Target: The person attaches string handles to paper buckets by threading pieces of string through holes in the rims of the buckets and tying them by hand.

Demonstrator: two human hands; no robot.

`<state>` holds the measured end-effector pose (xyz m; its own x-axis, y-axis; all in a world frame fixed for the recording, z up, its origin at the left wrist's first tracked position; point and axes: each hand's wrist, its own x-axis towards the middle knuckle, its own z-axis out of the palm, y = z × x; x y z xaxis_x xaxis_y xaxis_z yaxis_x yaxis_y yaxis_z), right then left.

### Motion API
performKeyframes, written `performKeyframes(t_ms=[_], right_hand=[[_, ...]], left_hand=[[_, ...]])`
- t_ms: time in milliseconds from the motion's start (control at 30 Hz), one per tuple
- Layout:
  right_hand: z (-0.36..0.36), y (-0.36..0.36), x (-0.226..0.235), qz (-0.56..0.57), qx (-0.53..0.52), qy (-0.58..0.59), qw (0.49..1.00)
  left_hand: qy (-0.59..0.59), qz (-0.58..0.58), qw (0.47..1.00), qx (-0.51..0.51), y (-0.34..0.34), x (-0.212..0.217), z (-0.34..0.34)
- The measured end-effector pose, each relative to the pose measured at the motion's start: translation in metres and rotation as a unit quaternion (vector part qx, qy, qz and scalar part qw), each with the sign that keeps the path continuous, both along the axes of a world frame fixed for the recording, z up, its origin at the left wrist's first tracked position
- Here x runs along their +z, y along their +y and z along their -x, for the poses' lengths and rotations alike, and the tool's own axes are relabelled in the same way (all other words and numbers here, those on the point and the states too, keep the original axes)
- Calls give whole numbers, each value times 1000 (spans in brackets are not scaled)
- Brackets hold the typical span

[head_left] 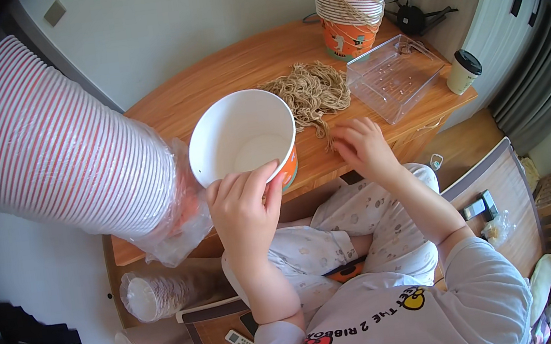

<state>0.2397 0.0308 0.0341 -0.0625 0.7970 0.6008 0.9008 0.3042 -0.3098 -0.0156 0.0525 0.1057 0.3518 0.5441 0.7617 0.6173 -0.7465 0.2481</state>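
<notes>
Using the wooden table (223,82) as the reference point: a big sleeve of nested paper cups (59,150) in clear plastic wrap leans over its near-left corner, and a shorter stack of finished cups (348,8) stands at the far edge. A clear plastic tray (393,76) lies on the right side, with a pile of twine handles (310,90) mid-table just left of it.

For this step I'd say keep the cup tilted and steady so the rim stays easy to reach, and pull just one string free so the pile doesn't tangle.

The left hand (244,210) is clamped on the near rim of a white-lined orange paper cup (244,141) at the table's front edge. The right hand (363,147) rests loosely spread, fingertips touching the string ends; it doesn't look closed on anything.
</notes>
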Motion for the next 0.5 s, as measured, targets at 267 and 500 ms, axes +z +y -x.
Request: performKeyframes(t_ms=[267,500], right_hand=[[-21,56,0,-37,-110,-17,993],[-18,66,4,-21,-145,-33,989]], left_hand=[[-38,10,999,-16,3,-1,-12],[-352,-149,914,-137,28,-44,8]])
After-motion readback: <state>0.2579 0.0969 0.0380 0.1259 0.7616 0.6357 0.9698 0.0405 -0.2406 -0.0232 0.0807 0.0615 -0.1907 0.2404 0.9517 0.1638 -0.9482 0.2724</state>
